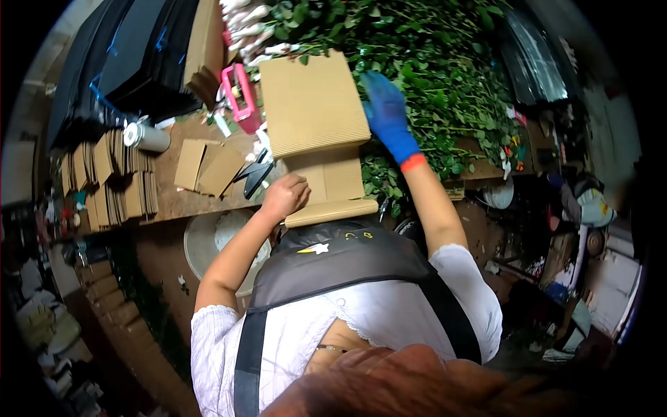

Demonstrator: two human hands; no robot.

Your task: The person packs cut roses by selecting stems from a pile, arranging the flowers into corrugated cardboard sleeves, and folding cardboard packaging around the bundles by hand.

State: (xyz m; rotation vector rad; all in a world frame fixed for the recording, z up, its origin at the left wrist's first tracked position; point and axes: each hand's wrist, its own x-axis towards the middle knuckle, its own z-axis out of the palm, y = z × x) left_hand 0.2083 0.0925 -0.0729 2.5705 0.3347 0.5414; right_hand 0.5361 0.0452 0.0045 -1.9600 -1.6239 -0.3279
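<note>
**Cardboard [316, 104]: keep folds square**

Folded across bench [177, 201] edge, taken as clock centre. Curled left hand [283, 198] at 7 o'clock, by its edge; can't tell if pinching. Gloved right hand [385, 108] at 2 o'clock, mostly straight-fingered; can't tell if touching. Steady near flap [332, 212], press creases evenly, keep 3 o'clock leaves [445, 97] out.

Black stacks [149, 69] with blue straps [161, 39] stand at the upper left of the frame. Below them is a white can [147, 137]; a pale basin [199, 240] sits lower, left of centre. Glossy plastic [536, 59] lies upper right, a white bucket [499, 197] below.
</note>
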